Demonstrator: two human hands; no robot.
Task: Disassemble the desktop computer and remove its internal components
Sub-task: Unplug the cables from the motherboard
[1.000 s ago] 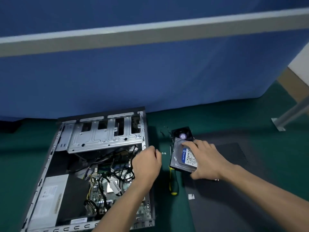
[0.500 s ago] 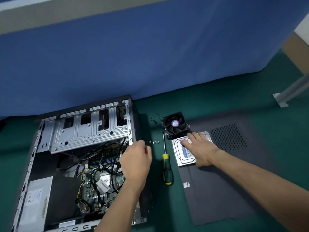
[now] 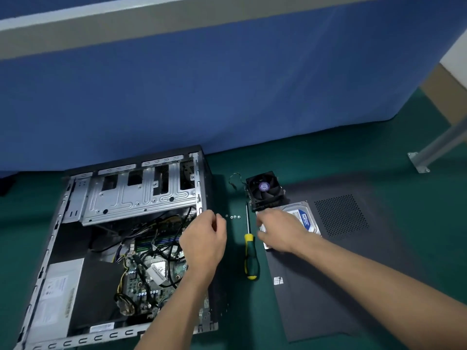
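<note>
hard drive (image 3: 302,218) blue label, print too blurred to read

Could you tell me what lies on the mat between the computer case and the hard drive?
In the head view, a screwdriver and a few small screws lie there.

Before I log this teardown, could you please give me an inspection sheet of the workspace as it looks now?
Surface: green mat, with the dark side panel lying flat on it.
Job's things: open computer case, board and power supply inside; cooler fan and hard drive out, on the panel.
Clutter: screwdriver; small screws on the mat.
Grippers: left hand at the case's right edge, fingers curled; grip unclear. Right hand over the drive, fingers relaxed.
Cables: black and yellow wires over the board; fan lead.
Surroundings: blue partition; metal leg.
</note>
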